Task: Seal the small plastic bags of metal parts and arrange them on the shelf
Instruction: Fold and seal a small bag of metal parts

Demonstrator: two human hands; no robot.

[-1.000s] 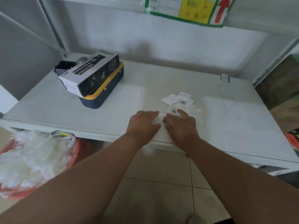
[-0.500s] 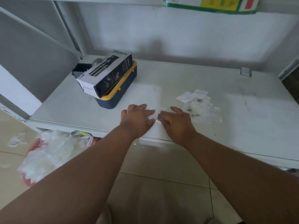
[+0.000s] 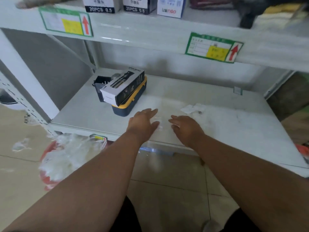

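Note:
A small clear plastic bag (image 3: 158, 123) lies flat on the white shelf (image 3: 234, 131) near its front edge, blurred. My left hand (image 3: 143, 123) lies just left of it with fingers straight, fingertips touching the bag's left side. My right hand (image 3: 185, 127) hovers just right of the bag, fingers straight and slightly spread, apart from the left hand. A loose pile of small plastic bags (image 3: 194, 108) with metal parts sits behind and to the right of my right hand.
A black-and-white carton (image 3: 122, 87) rests on a yellow-and-blue case (image 3: 132, 104) at the shelf's back left. An upper shelf with green labels (image 3: 214, 47) and boxes hangs above. A red basket of clear plastic (image 3: 63, 158) stands on the floor, lower left.
My hands, which pressed together on the bag, have parted, with a gap between them. The view has tilted up, revealing the upper shelf.

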